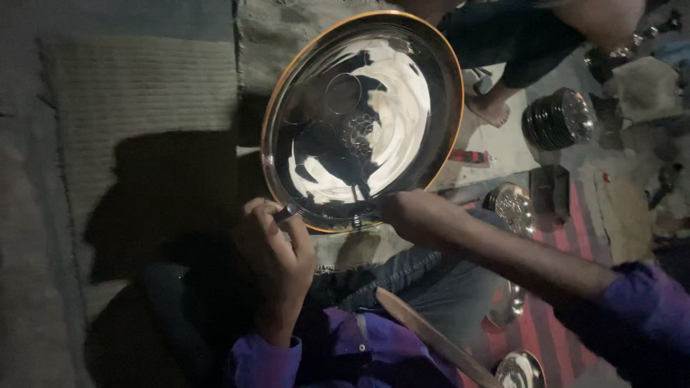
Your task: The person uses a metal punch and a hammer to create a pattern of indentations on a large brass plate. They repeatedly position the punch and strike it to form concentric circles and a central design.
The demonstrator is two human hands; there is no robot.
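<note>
A large shiny round metal plate (402,100) with a copper-coloured rim is held up on edge in front of me, its polished face towards me. My right hand (411,215) grips its lower rim from the right. My left hand (277,251) is closed around a small metal tool (285,213), whose tip is at the plate's lower left rim. Both arms wear purple sleeves.
A wooden stick (431,334) lies across my lap. Small embossed metal plates (512,207) lie on the floor at right, with a dark stack of plates (559,118) beyond. Another person's bare foot (489,109) rests behind the plate. A woven mat (136,86) lies at left.
</note>
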